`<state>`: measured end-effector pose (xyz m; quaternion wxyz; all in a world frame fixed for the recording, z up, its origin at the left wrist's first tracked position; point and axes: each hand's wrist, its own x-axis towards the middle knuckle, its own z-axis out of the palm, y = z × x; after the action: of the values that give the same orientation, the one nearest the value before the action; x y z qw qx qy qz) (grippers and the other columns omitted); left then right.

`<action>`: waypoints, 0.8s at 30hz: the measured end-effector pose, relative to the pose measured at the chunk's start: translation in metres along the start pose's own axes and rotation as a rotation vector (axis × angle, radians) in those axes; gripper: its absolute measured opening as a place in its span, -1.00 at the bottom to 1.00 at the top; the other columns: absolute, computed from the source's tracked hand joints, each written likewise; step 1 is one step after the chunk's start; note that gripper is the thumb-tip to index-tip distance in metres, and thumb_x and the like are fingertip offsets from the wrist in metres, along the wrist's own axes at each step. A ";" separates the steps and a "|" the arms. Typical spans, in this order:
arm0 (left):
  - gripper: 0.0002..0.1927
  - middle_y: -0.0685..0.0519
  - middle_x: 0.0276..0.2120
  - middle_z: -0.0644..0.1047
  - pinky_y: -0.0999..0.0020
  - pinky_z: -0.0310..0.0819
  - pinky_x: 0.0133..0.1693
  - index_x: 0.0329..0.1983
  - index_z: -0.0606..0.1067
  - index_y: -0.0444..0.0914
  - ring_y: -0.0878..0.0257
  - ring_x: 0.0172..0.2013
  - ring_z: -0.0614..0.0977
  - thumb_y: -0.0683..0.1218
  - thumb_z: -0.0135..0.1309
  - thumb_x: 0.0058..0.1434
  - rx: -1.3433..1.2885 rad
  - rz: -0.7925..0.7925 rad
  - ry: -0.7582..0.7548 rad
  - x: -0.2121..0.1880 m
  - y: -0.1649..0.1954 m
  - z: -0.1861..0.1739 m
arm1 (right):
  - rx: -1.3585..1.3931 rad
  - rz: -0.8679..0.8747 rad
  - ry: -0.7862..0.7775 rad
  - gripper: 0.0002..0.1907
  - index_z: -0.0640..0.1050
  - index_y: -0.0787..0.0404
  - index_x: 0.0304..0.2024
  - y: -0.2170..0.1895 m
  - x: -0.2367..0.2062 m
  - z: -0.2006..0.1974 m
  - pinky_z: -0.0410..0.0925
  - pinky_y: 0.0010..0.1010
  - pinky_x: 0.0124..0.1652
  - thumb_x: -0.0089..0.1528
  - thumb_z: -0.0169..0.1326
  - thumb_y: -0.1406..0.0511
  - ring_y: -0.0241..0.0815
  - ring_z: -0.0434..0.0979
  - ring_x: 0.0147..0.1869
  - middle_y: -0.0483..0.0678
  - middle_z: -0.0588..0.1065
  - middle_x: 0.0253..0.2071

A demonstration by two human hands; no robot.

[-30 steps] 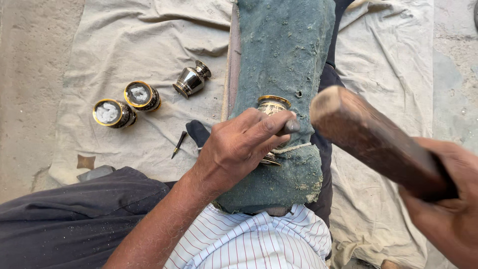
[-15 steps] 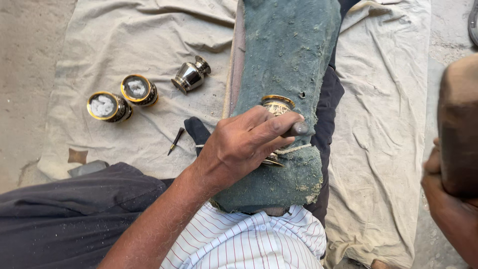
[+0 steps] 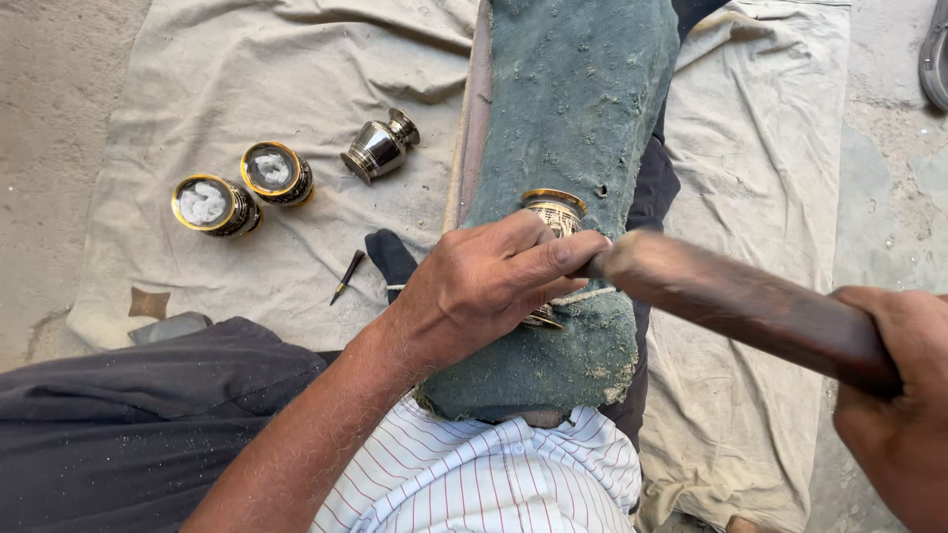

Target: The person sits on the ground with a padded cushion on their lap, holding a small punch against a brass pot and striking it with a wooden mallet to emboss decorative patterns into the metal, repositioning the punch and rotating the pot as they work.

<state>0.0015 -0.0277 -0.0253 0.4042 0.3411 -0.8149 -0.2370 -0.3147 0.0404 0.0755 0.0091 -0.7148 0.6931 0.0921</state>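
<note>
Small engraved brass pot – on its side atop green padded block; dark wooden mallet at right, head touching it.

Left hand clamps over a brass pot lying on the green padded block. Right hand grips a wooden mallet, its head right beside the fingers. Three small pots sit apart on the cloth.

Glossy brass pot, rough green cloth pad, worn wooden mallet.
</note>
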 end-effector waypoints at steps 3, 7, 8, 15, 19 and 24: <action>-0.56 0.18 -0.38 0.39 0.36 0.57 -0.38 0.28 0.42 0.01 0.34 -0.37 0.53 -0.05 0.24 0.37 -0.005 0.033 -0.017 0.000 -0.001 0.000 | 0.369 0.101 0.104 -0.67 0.50 0.30 0.07 -0.004 0.000 0.006 0.46 -0.44 -0.20 0.25 0.20 0.47 -0.23 0.61 -0.23 0.01 0.53 -0.30; -0.55 0.17 -0.37 0.44 0.38 0.56 -0.41 0.28 0.44 -0.03 0.36 -0.39 0.55 -0.08 0.26 0.36 0.015 0.035 -0.036 -0.002 -0.002 0.000 | 0.112 -0.072 0.149 -0.58 0.51 0.27 0.02 0.002 -0.004 0.015 0.48 -0.40 -0.19 0.09 0.22 0.47 -0.18 0.61 -0.21 0.01 0.55 -0.25; -0.55 0.17 -0.34 0.46 0.42 0.61 -0.37 0.28 0.44 -0.04 0.37 -0.36 0.57 -0.08 0.26 0.36 -0.046 0.010 0.005 -0.004 -0.003 -0.001 | 0.086 -0.065 0.152 -0.57 0.51 0.28 0.01 0.005 -0.005 0.016 0.48 -0.37 -0.19 0.07 0.24 0.46 -0.17 0.61 -0.22 0.03 0.55 -0.26; -0.55 0.10 -0.26 0.54 0.45 0.68 -0.23 0.26 0.44 -0.18 0.38 -0.27 0.66 -0.12 0.28 0.33 -0.262 -0.199 0.148 -0.010 -0.002 -0.002 | 0.241 0.013 0.058 -0.64 0.48 0.35 0.06 0.007 0.010 0.011 0.47 -0.32 -0.28 0.22 0.22 0.47 -0.13 0.59 -0.32 0.08 0.53 -0.29; -0.55 0.08 -0.29 0.54 0.43 0.66 -0.27 0.24 0.45 -0.20 0.38 -0.30 0.65 -0.13 0.29 0.32 -0.224 -0.215 0.168 -0.010 0.001 -0.001 | 0.104 -0.065 0.025 -0.61 0.49 0.33 0.09 0.003 0.026 -0.009 0.48 -0.33 -0.26 0.19 0.18 0.49 -0.14 0.60 -0.31 0.08 0.54 -0.27; -0.54 0.07 -0.24 0.57 0.37 0.59 -0.25 0.26 0.44 -0.18 0.33 -0.28 0.63 -0.16 0.29 0.33 -0.250 -0.174 0.211 -0.010 0.003 -0.002 | 0.036 -0.117 -0.004 -0.56 0.51 0.31 0.12 -0.007 0.041 -0.023 0.49 -0.34 -0.23 0.16 0.14 0.51 -0.15 0.60 -0.30 0.07 0.56 -0.26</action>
<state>0.0065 -0.0185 -0.0274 0.5046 0.3805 -0.6996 -0.3334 -0.3043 -0.0033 0.0918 0.0288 -0.7535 0.6518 0.0804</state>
